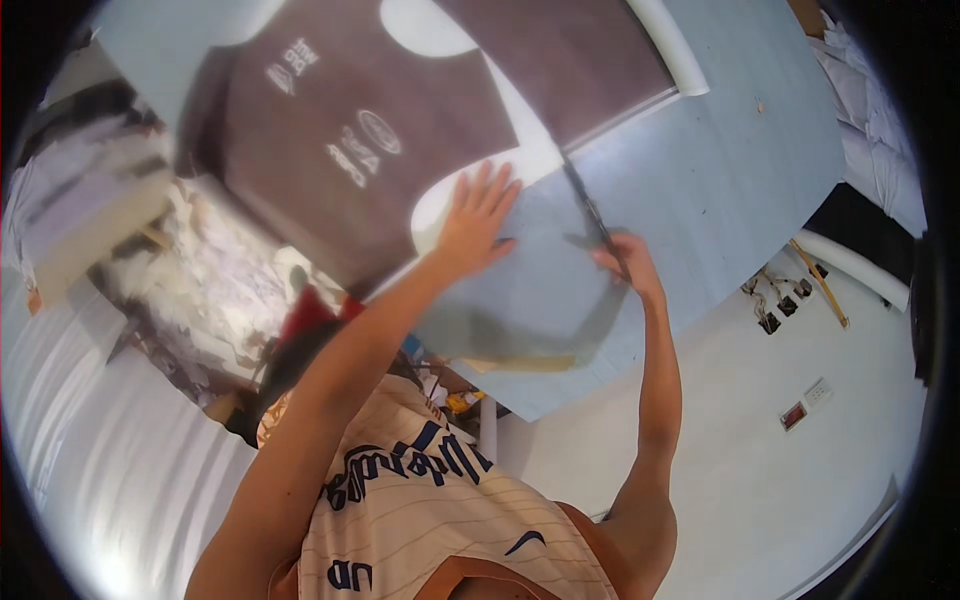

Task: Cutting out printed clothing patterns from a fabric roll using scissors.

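Observation:
A dark brown printed sheet (300, 130) with white margins and pale markings lies spread over the light blue table (700, 180). My left hand (478, 222) rests flat on its near white margin, fingers spread and holding nothing. In my right hand (630, 262) is a pair of long dark scissors (592, 208), with my fingers wrapped round the handles. The blades point away from me and meet the white strip (535, 135) between the brown panel on the left and a second brown panel (590, 70) on the right. How far the blades are apart is hard to make out.
A white roll (672, 45) lies at the far right end of the sheet. Left of the table is a heap of white scraps (215, 280). Yellowish tape (520, 364) runs along the near table edge. Black clips (780, 305) hang on the right wall by a wooden stick (822, 285).

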`<state>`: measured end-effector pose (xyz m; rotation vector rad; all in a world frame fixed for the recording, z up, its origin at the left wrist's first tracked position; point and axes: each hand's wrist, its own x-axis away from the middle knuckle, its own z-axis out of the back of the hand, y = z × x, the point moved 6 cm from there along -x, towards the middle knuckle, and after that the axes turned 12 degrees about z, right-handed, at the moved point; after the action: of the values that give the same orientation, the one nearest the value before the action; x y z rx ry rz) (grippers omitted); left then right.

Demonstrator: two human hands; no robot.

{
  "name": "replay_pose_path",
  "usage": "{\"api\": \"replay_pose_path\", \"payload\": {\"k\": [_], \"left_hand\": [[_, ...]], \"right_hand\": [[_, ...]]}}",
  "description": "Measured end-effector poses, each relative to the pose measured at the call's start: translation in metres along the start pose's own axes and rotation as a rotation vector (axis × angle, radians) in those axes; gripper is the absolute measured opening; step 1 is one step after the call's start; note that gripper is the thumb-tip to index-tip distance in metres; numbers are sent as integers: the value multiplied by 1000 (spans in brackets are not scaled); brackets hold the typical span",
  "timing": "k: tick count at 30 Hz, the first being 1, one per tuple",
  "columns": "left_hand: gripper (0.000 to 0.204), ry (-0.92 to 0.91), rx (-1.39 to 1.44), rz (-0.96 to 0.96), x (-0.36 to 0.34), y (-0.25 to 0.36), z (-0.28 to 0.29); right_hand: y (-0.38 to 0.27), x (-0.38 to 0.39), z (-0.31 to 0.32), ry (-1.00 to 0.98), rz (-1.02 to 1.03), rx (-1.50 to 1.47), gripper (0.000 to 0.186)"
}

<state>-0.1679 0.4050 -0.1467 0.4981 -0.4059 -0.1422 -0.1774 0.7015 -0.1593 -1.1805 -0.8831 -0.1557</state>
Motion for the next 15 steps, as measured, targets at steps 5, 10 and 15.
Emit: {"api": "replay_pose_path", "payload": {"k": [5, 10, 15], "left_hand": [[97, -14, 60, -12, 10, -8, -12], [93, -36, 17, -14, 15, -6, -12], [93, -30, 39, -11, 16, -7, -3]], "right_hand": [[-2, -13, -7, 4, 24, -29, 33], [-14, -19, -14, -43, 5, 5, 28], [-35, -27, -21, -10, 5, -28, 33]]}}
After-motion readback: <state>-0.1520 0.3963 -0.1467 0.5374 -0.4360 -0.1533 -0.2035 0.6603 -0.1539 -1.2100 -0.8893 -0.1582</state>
